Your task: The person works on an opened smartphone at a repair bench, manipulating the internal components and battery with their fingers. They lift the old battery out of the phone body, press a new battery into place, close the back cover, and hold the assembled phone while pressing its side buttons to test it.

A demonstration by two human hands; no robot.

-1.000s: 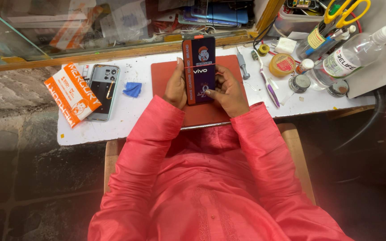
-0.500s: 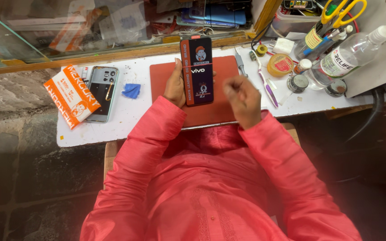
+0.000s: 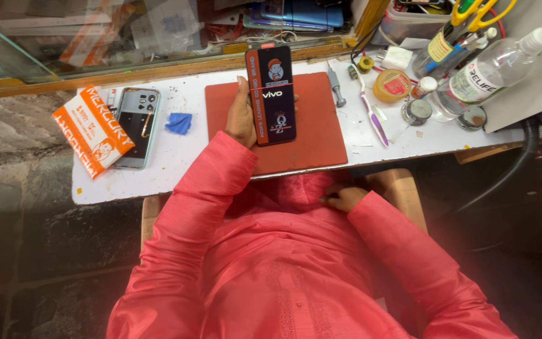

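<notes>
My left hand (image 3: 241,116) grips a dark phone (image 3: 272,94) by its left edge, holding it upright above a red work mat (image 3: 318,129). An orange strip runs down the phone's left side and printed film covers its face. My right hand (image 3: 344,198) has dropped below the table edge and rests on my red garment at my lap, fingers curled, with nothing visible in it.
On the white table (image 3: 177,163) lie an orange packet (image 3: 91,130), a grey phone back (image 3: 135,125) and a blue cloth scrap (image 3: 178,122). Right of the mat: a purple toothbrush (image 3: 371,113), tape roll (image 3: 391,85), small jars, a clear spray bottle (image 3: 494,63), scissors (image 3: 478,12).
My right hand left the phone's right side and moved down off the table to my lap. The left hand kept hold of the phone, nearly still.
</notes>
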